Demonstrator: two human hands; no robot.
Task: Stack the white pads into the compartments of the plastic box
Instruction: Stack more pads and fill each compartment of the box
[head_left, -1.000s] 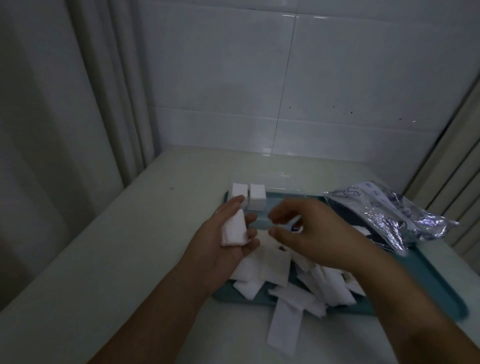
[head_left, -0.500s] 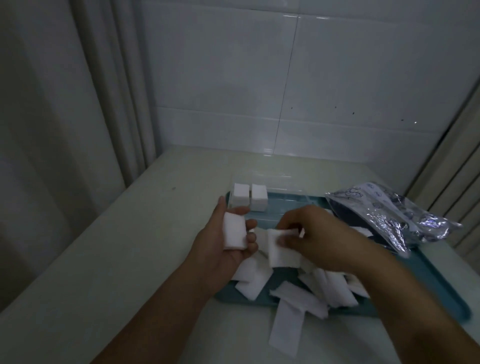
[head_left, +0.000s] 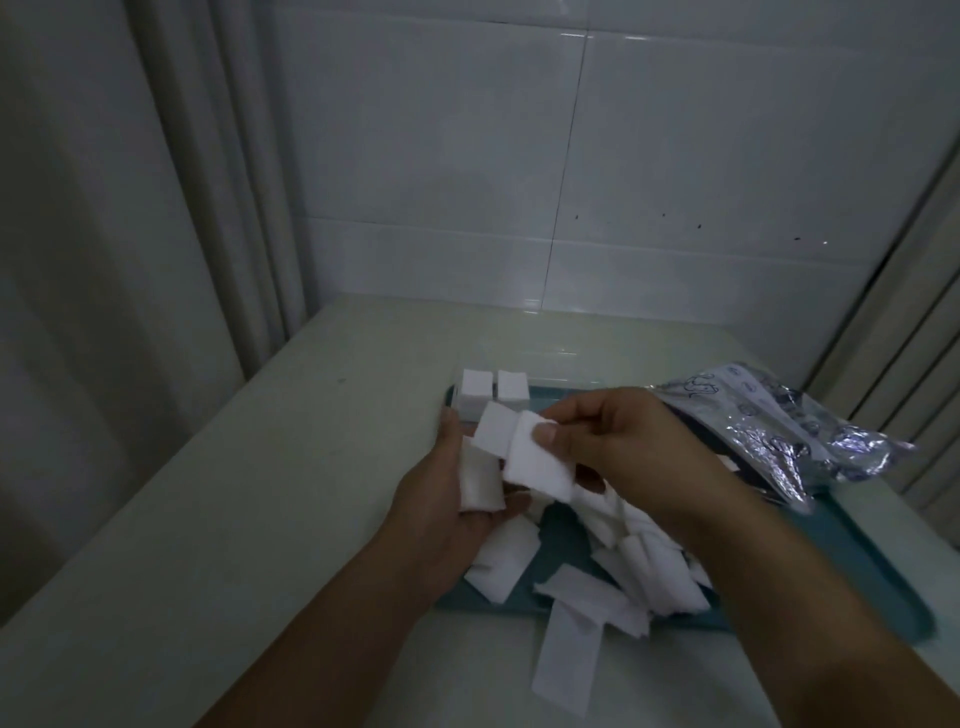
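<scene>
My left hand (head_left: 441, 504) holds a small stack of white pads (head_left: 480, 480) upright between thumb and fingers. My right hand (head_left: 623, 447) pinches another white pad (head_left: 535, 460) by its top edge and holds it against the stack, just right of it. Many loose white pads (head_left: 618, 566) lie in a heap on the teal tray (head_left: 831, 561) under both hands. The clear plastic box (head_left: 550, 371) stands at the tray's far left corner, with two stacks of pads (head_left: 493, 391) in its left compartments.
A crinkled silver foil bag (head_left: 779, 431) lies on the tray's right side. One pad strip (head_left: 566, 660) hangs over the tray's near edge onto the pale table (head_left: 234, 493). A tiled wall stands behind, with curtains at the left and right.
My right hand picked a pad out of the heap and lifted it up and left to the stack in my left hand. Both hands rose slightly.
</scene>
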